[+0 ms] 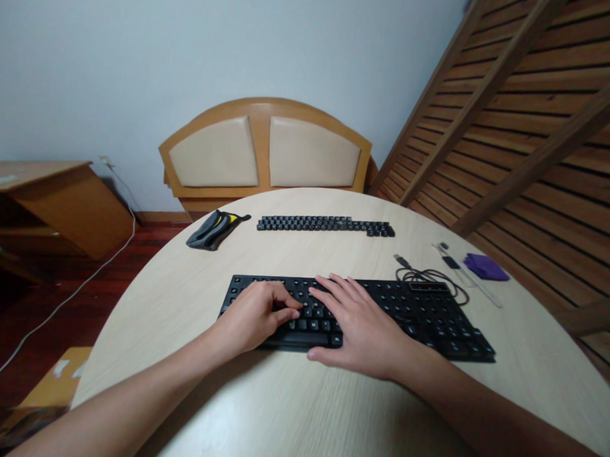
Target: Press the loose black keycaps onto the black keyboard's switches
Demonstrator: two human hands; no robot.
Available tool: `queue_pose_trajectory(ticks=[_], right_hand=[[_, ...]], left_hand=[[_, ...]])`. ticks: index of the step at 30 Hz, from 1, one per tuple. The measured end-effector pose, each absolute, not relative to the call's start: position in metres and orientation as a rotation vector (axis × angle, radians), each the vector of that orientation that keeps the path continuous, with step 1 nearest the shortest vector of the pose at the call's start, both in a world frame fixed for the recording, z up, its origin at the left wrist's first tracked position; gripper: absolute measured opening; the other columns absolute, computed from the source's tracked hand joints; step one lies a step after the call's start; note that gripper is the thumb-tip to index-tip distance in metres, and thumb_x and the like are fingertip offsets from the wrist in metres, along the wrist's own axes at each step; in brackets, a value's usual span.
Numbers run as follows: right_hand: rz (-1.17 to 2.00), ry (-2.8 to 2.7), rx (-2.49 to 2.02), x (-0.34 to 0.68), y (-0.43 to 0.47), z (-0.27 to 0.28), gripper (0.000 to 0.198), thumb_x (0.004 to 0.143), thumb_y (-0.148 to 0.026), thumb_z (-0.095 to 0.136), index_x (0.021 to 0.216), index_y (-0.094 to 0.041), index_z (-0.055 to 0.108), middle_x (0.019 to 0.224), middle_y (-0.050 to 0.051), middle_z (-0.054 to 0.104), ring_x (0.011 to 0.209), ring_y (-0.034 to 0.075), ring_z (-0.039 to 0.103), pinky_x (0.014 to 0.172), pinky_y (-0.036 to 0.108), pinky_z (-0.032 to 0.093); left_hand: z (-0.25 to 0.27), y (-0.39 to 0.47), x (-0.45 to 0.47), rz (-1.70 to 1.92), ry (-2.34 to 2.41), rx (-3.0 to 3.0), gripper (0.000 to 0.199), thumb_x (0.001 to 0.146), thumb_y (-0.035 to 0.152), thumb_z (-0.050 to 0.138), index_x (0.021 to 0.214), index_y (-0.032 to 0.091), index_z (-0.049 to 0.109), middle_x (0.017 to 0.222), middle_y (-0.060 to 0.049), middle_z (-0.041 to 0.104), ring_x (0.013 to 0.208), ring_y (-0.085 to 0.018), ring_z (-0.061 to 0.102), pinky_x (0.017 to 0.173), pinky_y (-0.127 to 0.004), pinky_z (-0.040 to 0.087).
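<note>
- One round, pale worktop (279, 407) bears the black keyboard (405, 312).
- Left hand (257, 312): narrow grip on it; whether anything is pinched, I cannot tell.
- Right hand (364, 327): spread wide over it.
- Behind, padded headboard (264, 150); right, slatted wood (534, 106).

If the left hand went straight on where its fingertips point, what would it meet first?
Probably the right hand, spread over the black keyboard just beyond the fingertips of the left hand. Depth is unclear: those fingertips also angle down, so the keys underneath could come first.
</note>
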State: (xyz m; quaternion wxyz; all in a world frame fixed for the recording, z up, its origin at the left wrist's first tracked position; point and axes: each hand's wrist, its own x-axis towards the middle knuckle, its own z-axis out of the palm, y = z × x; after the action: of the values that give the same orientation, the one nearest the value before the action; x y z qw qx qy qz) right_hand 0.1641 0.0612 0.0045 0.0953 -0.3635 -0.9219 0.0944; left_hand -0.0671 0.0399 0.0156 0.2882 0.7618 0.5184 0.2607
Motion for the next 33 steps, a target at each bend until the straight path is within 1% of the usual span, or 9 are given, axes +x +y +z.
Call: queue_pose_trajectory(ticks=[5,11,18,24,29,33], right_hand=[[0.285,-2.727,-1.073,0.164,0.061,0.004,0.096,0.073,-0.071,0.067,0.147,-0.014,0.047,0.159,0.015,0.036,0.147,0.039,0.028,0.12,0.059,0.022],[0.304,-2.713,-1.064,0.164,0.062,0.003,0.095,0.072,-0.069,0.069,0.147,-0.014,0.048,0.158,0.015,0.038,0.146,0.04,0.029,0.12,0.06,0.022],[0.301,-2.702,-1.065,0.164,0.063,0.001,0.095,0.071,-0.068,0.071,0.146,-0.015,0.049,0.157,0.015,0.039,0.146,0.04,0.03,0.119,0.06,0.023],[0.305,-2.704,-1.061,0.163,0.063,0.0,0.096,0.07,-0.069,0.07,0.146,-0.015,0.049,0.157,0.015,0.039,0.145,0.041,0.03,0.119,0.061,0.023],[0.305,-2.695,-1.058,0.164,0.063,-0.001,0.096,0.07,-0.069,0.07,0.146,-0.015,0.049,0.157,0.015,0.039,0.145,0.04,0.03,0.12,0.06,0.022],[0.301,-2.719,-1.072,0.164,0.063,0.001,0.097,0.071,-0.07,0.069,0.147,-0.014,0.048,0.157,0.015,0.038,0.146,0.04,0.029,0.12,0.06,0.022]], left_hand=[[0.014,0.042,-0.069,0.683,1.38,2.009,0.011,0.084,0.016,0.069,0.089,0.022,0.077,0.087,0.0,0.075,0.081,-0.018,0.068,0.076,-0.029,0.049],[0.024,0.035,-0.062,0.587,1.494,2.178,0.013,0.084,0.012,0.068,0.088,0.02,0.076,0.09,-0.002,0.074,0.08,-0.019,0.067,0.073,-0.03,0.047],[0.027,0.036,-0.061,0.59,1.482,2.143,0.01,0.084,0.013,0.069,0.083,0.02,0.077,0.089,-0.002,0.074,0.08,-0.019,0.067,0.071,-0.029,0.047],[0.019,0.043,-0.066,0.637,1.448,2.055,0.008,0.081,0.017,0.071,0.085,0.02,0.077,0.087,-0.001,0.075,0.08,-0.019,0.068,0.075,-0.03,0.049],[0.019,0.042,-0.063,0.595,1.497,2.131,0.01,0.078,0.013,0.069,0.081,0.019,0.076,0.086,-0.001,0.074,0.076,-0.019,0.067,0.07,-0.029,0.048],[0.019,0.044,-0.067,0.59,1.445,2.139,0.01,0.08,0.016,0.069,0.086,0.021,0.077,0.088,-0.001,0.074,0.079,-0.018,0.068,0.073,-0.03,0.05]])
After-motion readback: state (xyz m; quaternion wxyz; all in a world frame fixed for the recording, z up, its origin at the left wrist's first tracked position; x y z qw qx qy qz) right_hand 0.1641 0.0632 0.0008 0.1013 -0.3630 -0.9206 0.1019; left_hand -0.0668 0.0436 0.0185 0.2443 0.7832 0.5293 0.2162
